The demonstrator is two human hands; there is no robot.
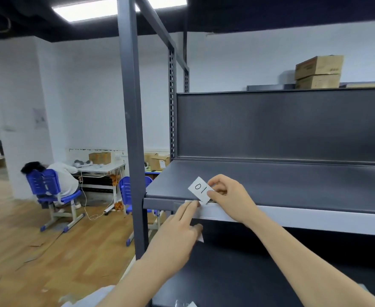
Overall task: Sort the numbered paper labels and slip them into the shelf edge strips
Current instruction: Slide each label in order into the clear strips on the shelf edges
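Note:
A white paper label (pixel 200 189) with "10" handwritten on it stands tilted above the front edge of the grey shelf (pixel 292 185). My right hand (pixel 228 197) pinches its right side, and its lower corner meets the pale edge strip (pixel 270 216). My left hand (pixel 177 231) reaches up from below, with straight fingers pressing the strip's top lip just left of the label. A corner of white paper (pixel 201 238) pokes out under its thumb; how that paper is held is hidden.
A grey upright post (pixel 133 129) stands just left of my hands. Cardboard boxes (pixel 318 72) sit beyond the shelf's back panel. Left of the rack, a person is seated on a blue chair (pixel 49 189) at a white desk (pixel 100 169). A lower shelf (pixel 237 280) lies below my arms.

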